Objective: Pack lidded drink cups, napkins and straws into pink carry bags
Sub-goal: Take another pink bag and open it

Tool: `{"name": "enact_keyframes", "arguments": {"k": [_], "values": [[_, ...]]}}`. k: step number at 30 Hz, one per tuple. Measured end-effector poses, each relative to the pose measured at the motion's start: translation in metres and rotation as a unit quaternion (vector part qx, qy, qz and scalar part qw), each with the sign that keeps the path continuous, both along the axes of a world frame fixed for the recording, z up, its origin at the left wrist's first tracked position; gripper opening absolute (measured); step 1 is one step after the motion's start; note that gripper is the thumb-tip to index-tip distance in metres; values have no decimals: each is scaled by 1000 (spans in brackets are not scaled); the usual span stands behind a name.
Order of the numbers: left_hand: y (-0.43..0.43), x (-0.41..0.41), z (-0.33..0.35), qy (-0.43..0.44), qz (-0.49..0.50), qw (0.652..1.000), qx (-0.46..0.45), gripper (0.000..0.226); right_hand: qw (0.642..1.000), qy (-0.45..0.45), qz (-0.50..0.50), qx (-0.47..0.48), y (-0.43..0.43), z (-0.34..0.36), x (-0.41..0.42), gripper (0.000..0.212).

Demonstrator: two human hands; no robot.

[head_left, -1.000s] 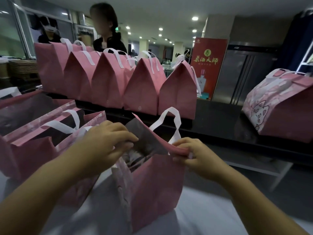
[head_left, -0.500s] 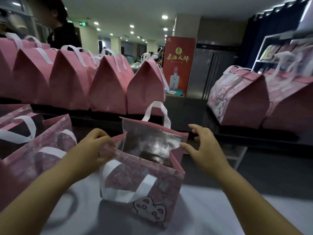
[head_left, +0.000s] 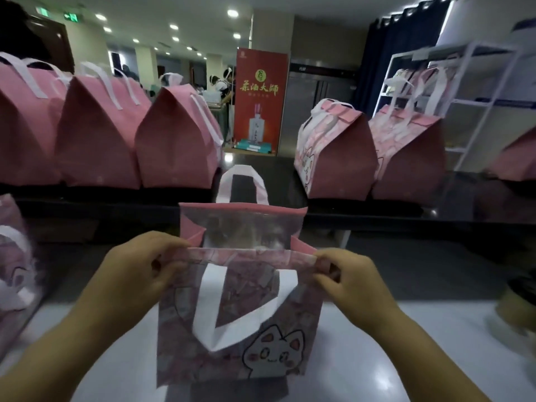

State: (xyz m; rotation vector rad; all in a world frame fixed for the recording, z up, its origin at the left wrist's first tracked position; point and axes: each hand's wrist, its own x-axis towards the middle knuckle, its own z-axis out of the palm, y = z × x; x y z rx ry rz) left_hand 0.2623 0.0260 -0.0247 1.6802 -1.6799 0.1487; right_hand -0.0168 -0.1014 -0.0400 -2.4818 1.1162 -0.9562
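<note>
A pink carry bag (head_left: 240,338) with a cartoon cat and white handles stands upright on the pale table, its mouth open toward me. My left hand (head_left: 139,271) pinches the near rim at its left corner. My right hand (head_left: 348,282) pinches the same rim at the right corner. The silver lining shows inside, and the far handle stands up behind. What the bag holds is too blurred to tell. No cups, napkins or straws show clearly.
Closed pink bags (head_left: 174,134) line the dark counter (head_left: 391,219) behind, with more pink bags (head_left: 336,149) at right. Another open bag (head_left: 14,271) sits at far left. A dark round object (head_left: 519,303) lies at the right edge. A white shelf rack (head_left: 475,97) stands back right.
The bag has turned so its cat face is toward me. My right hand moved from the far side onto the near rim's right corner. My view swung right.
</note>
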Motion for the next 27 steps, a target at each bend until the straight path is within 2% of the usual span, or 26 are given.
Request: {"name": "enact_keyframes", "arguments": {"k": [7, 11, 15, 18, 23, 27], "values": [[-43, -115, -9, -17, -56, 998, -22, 27, 994, -33, -67, -74, -24, -1, -118, 23], [-69, -180, -22, -9, -65, 997, -36, 26, 992, -35, -71, -100, -42, -6, -179, 23], [-92, -232, -35, 11, -48, 999, -18, 33, 992, -21, -86, -93, -64, -17, -227, 20], [-100, -260, -36, 11, -27, 1000, -10, 35, 993, 1, -107, -58, -77, -25, -253, 26], [-100, -286, -20, -12, 36, 999, -5, 28, 999, -15, -30, -26, -86, -22, -280, 43], [-96, -311, -3, -79, 55, 994, -50, 28, 997, -49, -5, -55, -86, -13, -308, 39]]}}
